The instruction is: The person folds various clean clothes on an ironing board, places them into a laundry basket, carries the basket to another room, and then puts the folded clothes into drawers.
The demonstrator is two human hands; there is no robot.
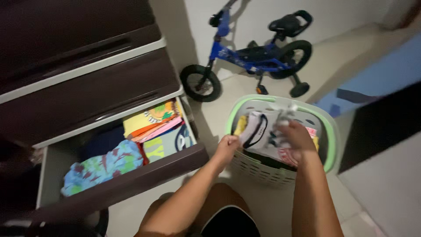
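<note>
Head view: both hands (226, 147) (296, 138) gripping white garment (261, 131) over laundry basket (333, 140)

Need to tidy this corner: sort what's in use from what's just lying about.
In use:
left hand and right hand gripping a white garment
laundry basket
open drawer with folded clothes

Lying about:
blue child's bicycle

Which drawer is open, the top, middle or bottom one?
The bottom drawer is open. It is pulled out and shows folded clothes inside, while the two dark drawers above it are pushed shut.
</note>
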